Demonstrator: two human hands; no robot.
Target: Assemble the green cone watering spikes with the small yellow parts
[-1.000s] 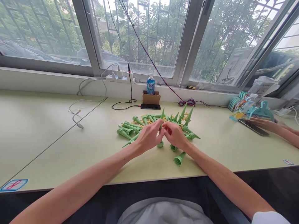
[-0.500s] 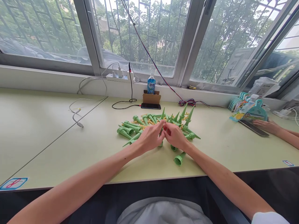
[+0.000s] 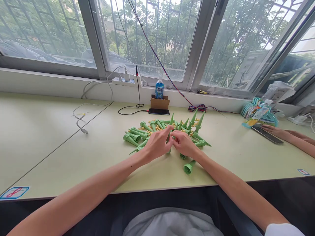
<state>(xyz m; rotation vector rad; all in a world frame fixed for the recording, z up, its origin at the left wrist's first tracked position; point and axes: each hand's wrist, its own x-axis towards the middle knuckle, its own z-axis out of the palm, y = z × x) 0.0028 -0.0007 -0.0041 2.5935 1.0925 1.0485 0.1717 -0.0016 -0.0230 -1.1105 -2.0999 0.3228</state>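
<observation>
My left hand (image 3: 158, 142) is closed around a green plastic watering spike (image 3: 169, 151), whose wide end shows below the fingers. Right beside it, my right hand (image 3: 184, 143) pinches at that spike's side; whatever its fingertips grip is hidden. Around both hands lies a pile of similar green spikes (image 3: 133, 139), some standing point up, others on their sides. Small yellow pieces (image 3: 159, 129) are scattered among them behind my hands. One spike (image 3: 188, 168) lies nearer the table edge, its open end facing me.
Behind the pile are a phone (image 3: 159, 111), a cardboard box (image 3: 159, 103) and a blue bottle (image 3: 159, 88). Cables (image 3: 81, 119) run over the table at left. At right, another person's hand (image 3: 273, 130) rests by a dark tablet-like slab (image 3: 267, 135) and a drink pouch (image 3: 253, 119).
My right hand's fingers have shifted slightly against the spike in my left hand. The other person's hands at right have moved a little left.
</observation>
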